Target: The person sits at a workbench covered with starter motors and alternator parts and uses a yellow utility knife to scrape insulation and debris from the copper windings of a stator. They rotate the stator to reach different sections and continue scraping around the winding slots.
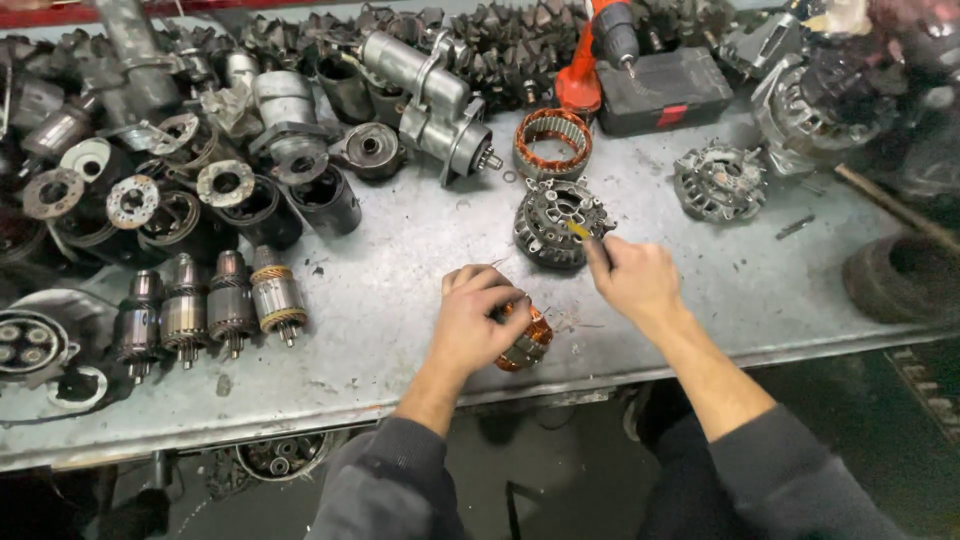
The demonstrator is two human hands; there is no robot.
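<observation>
Near the front edge of the grey metal workbench (pixel 400 300), the left hand (pixel 478 322) clamps palm-down over a copper-wound stator ring (pixel 527 340); the right hand (pixel 632 277) pinches a small yellow-tipped tool (pixel 580 231) against the dark cast alternator housing (pixel 556 221).

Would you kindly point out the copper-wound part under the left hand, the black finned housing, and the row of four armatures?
copper-wound part (pixel 530 345), head view, exposed copper winding.
black finned housing (pixel 550 222), head view, top face.
row of four armatures (pixel 207 305), head view, body of the second armature.
</observation>
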